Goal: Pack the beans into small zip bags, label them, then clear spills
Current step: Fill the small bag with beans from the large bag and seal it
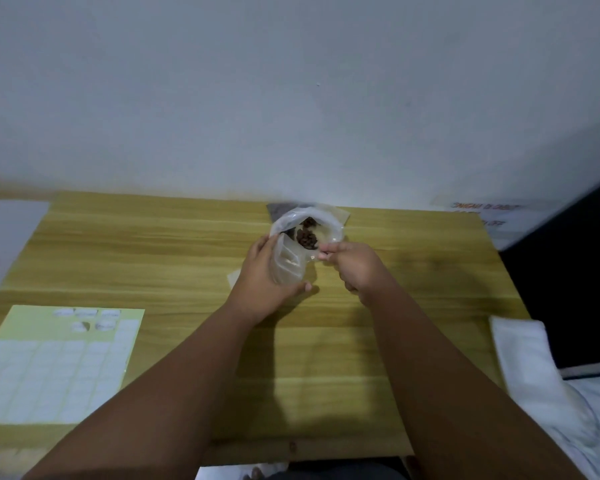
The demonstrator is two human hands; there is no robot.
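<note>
Hands at the far centre of the bench. The left hand grips the left side of a clear plastic bag, with the fingers wrapped over its outer wall and the thumb crossing under its lower end. The right hand, fingers curled, pinches the bag's mouth at its near right edge. The bag is held between the two hands, low over the wood, its mouth spread into a wide oval facing the camera; whether its base touches the wood cannot be told. Inside, a small dark heap of beans lies against the far wall of the bag. Under and behind it, flat clear bags lie on the wood, and one corner shows just left of the left hand. A dark, blurred shape behind the mouth cannot be identified. At the near left, a pale green label sheet lies flat. Its lower part is a grid of white labels, and a few near its top edge bear blurred marks. A white cloth lies at the right edge of the bench. A white wall rises behind, carrying at far right a paper notice whose writing is too blurred to read
</note>
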